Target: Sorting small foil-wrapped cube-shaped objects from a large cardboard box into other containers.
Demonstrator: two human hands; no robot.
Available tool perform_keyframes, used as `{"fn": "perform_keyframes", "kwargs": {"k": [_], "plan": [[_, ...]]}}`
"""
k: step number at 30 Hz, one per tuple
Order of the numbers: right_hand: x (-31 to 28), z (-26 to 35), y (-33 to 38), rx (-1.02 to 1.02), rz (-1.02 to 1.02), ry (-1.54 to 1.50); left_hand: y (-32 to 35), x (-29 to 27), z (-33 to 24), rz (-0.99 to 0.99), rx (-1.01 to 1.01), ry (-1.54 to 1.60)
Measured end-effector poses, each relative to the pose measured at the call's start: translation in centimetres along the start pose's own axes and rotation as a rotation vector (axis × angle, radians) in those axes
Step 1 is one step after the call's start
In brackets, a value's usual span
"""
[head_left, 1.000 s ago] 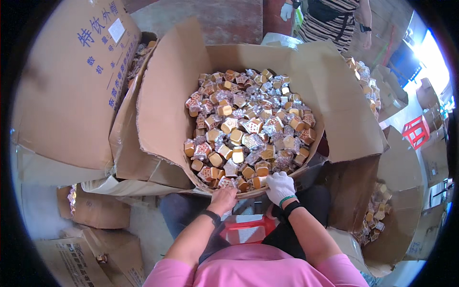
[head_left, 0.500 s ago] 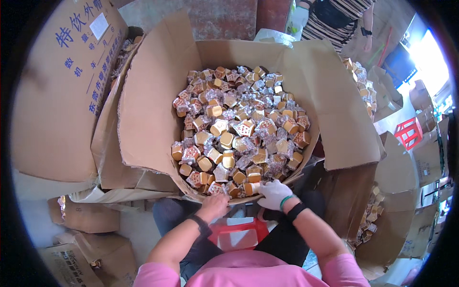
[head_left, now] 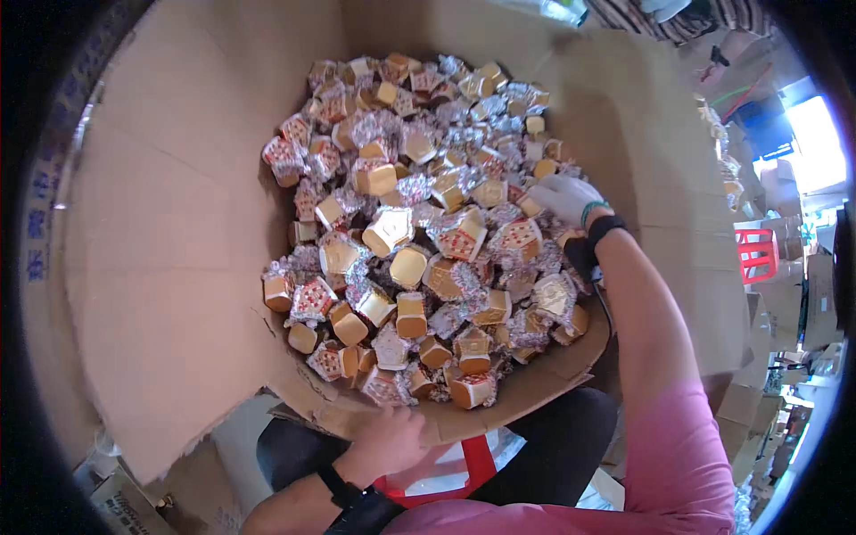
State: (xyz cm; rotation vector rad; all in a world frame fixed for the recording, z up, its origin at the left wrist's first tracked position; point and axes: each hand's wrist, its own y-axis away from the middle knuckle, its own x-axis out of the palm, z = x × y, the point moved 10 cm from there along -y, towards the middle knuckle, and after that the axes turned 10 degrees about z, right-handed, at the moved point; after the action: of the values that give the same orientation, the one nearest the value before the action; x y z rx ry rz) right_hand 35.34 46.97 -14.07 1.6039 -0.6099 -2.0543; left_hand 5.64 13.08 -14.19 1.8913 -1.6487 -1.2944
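A large open cardboard carton [head_left: 152, 259] holds a heap of small house-shaped pieces [head_left: 410, 266], with gold or tan bases and crinkled clear and silvery wrapping. Some have white sides with red dots. My right hand [head_left: 567, 198], in a white glove, reaches into the carton's right side. Its fingers are bent over a tan-based piece [head_left: 531, 207] at the edge of the heap; the fingertips are partly hidden. My bare left hand [head_left: 390, 439] is at the near rim of the carton, fingers curled over the cardboard edge.
A red stool [head_left: 481, 464] stands between my legs below the carton. Another red stool [head_left: 756, 255] is at the right, near more cartons. Beyond the far wall a person in striped clothing [head_left: 624, 20] is partly visible. Another carton [head_left: 116, 504] lies at lower left.
My right hand has left the near rim and moved forward and right into the heap. My left hand stays at the near rim. The view has shifted closer over the carton.
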Motion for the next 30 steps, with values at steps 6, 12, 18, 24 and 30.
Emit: {"fn": "perform_keyframes", "kwargs": {"k": [6, 12, 18, 24, 30], "plan": [[2.7, -2.9, -6.4, 0.225, 0.332, 0.218, -2.1, 1.4, 0.4, 0.202, 0.075, 0.059], [3.2, 1.2, -4.8, 0.198, 0.377, 0.298, -2.8, 2.0, 0.8, 0.248, 0.108, 0.125], [7.1, 0.9, -1.9, 0.061, 0.351, 0.032, -3.2, 1.5, 0.3, 0.112, 0.18, 0.138], [11.5, 10.8, 4.9, -0.686, 0.026, -0.416, -2.9, 2.2, -0.2, 0.0, 0.229, 0.146], [15.2, 16.4, 5.6, -0.47, 0.229, -0.29, -3.5, 3.3, -0.3, 0.128, 0.224, 0.155]]}}
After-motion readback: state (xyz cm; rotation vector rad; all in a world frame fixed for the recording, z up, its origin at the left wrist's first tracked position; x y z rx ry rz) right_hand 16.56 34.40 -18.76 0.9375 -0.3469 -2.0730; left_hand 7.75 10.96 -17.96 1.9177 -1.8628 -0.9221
